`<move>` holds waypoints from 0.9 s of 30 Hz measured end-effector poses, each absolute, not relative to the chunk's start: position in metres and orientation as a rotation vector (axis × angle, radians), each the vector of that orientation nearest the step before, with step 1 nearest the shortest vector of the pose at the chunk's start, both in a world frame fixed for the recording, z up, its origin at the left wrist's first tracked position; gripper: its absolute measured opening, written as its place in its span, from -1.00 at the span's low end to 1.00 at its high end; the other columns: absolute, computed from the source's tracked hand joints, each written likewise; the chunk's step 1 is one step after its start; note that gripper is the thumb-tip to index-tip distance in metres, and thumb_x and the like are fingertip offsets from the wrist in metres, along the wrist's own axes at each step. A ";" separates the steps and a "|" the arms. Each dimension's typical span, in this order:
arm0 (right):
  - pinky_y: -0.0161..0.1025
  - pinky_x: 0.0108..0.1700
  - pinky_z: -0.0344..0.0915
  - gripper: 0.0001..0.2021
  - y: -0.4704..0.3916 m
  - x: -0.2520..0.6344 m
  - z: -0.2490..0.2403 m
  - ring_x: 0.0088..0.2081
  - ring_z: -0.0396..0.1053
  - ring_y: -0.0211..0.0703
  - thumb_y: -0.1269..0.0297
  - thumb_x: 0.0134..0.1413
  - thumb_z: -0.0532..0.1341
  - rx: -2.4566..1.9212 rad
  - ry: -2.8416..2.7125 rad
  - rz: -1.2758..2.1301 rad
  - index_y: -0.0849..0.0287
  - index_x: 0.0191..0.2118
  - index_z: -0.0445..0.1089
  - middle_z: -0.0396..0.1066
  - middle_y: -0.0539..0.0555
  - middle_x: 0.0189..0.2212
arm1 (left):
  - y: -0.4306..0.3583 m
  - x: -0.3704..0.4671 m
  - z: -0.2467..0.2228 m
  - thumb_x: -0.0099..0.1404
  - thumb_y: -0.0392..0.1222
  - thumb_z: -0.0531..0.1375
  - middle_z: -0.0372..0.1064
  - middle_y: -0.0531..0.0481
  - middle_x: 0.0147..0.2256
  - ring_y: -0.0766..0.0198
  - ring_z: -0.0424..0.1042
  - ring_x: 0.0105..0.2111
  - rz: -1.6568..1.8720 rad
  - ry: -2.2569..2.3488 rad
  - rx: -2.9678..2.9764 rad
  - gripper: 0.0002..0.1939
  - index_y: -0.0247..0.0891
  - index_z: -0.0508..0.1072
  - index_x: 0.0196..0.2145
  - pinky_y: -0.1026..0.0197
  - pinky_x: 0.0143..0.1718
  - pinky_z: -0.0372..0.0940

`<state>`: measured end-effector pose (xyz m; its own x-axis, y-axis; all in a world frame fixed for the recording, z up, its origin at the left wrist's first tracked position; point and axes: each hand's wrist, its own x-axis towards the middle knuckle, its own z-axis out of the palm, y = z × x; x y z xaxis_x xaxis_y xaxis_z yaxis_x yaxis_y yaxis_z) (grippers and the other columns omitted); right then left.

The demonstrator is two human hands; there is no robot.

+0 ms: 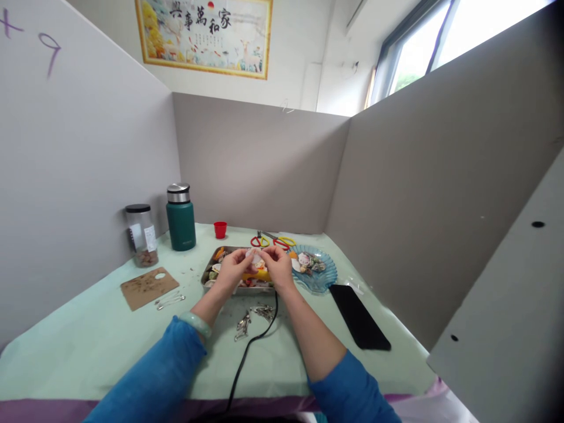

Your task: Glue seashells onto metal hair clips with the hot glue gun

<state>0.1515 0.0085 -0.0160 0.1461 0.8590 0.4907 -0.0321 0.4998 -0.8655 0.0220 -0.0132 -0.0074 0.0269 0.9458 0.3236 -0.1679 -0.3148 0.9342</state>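
While hands (pixel 232 271) pinch pale piece (pixel 253 255) over tray (pixel 259 291), poster (pixel 205 38) reads 家和萬事興, partition (pixel 97 158) "9".

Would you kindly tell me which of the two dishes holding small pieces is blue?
The fluted plate at the right is blue and translucent; the rectangular tray to its left is silvery.

Tray (pixel 253 291) seen as shiny metal, safety pins (pixel 171 301) likewise. Flask (pixel 180 226) coated matt green, topped with polished metal. Jar (pixel 140 236) moulded in clear plastic, cup (pixel 220 230) in smooth red plastic. Dish (pixel 324 282) ribbed, translucent, glossy. Brown panel (pixel 145 291) seen as matt cardboard. Sleeves (pixel 154 370) made of creased blue cloth. Partition (pixel 264 164) finished smooth, matt. Material of held pale piece (pixel 253 254) not made out.
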 end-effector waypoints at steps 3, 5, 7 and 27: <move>-0.32 -0.42 0.22 -0.79 0.007 0.152 -0.016 -0.51 0.24 -0.27 0.14 -0.14 0.27 -0.849 -1.302 0.720 0.20 -0.44 0.38 0.35 -0.03 -0.55 | -0.013 0.022 -0.008 -0.06 0.06 0.34 0.40 0.03 -0.62 0.28 0.41 -0.60 1.465 0.858 1.328 -0.56 -0.33 0.40 -0.34 0.24 -0.45 0.37; -0.32 -0.41 0.21 -0.79 0.007 0.152 -0.016 -0.50 0.24 -0.27 0.13 -0.11 0.26 -0.852 -1.322 0.685 0.19 -0.44 0.37 0.35 -0.02 -0.54 | -0.012 0.022 -0.009 -0.06 0.06 0.34 0.41 0.03 -0.61 0.28 0.42 -0.60 1.470 0.863 1.308 -0.55 -0.34 0.40 -0.32 0.23 -0.43 0.38; -0.33 -0.41 0.21 -0.79 0.007 0.152 -0.017 -0.50 0.23 -0.27 0.12 -0.07 0.24 -0.844 -1.357 0.656 0.18 -0.43 0.36 0.33 -0.03 -0.54 | -0.011 0.021 -0.010 -0.06 0.06 0.34 0.41 0.03 -0.61 0.27 0.43 -0.59 1.482 0.872 1.288 -0.54 -0.34 0.41 -0.31 0.22 -0.44 0.38; -0.26 -0.25 0.26 -0.84 0.000 0.162 -0.018 -0.33 0.32 -0.18 0.29 0.11 0.13 -0.800 -1.744 0.192 0.15 -0.21 0.40 0.39 0.10 -0.30 | -0.009 0.021 -0.009 -0.14 0.08 0.38 0.39 0.07 -0.61 0.27 0.42 -0.61 1.511 0.864 1.217 -0.51 -0.33 0.42 -0.36 0.22 -0.48 0.38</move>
